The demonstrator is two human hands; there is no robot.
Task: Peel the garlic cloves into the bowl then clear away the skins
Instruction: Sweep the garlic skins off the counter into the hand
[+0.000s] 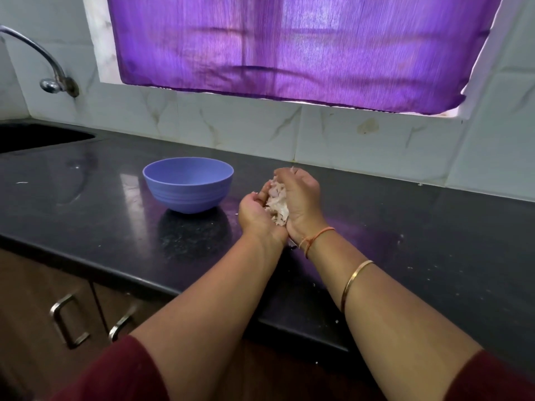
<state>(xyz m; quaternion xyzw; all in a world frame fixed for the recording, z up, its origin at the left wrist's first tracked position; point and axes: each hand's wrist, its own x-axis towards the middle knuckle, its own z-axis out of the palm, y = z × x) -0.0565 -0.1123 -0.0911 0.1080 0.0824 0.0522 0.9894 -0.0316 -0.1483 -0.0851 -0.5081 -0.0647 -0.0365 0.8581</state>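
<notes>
Maroon sleeves [121, 371] up front; right of the bowl [188, 186], left hand [254, 211] and right hand [302, 198] curl round skins [278, 201], I'd squeeze tighter.

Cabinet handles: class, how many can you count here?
2. Both below the counter: the left handle nearer the frame's edge, the right handle beside it. Others may be hidden.

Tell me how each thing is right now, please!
left hand: cupped under the garlic skins.
right hand: curled round them.
garlic skins: bunched up, held.
bowl: upright on the counter, bottom hidden.
curtain: drawn shut.
tap: no water seen.
</notes>
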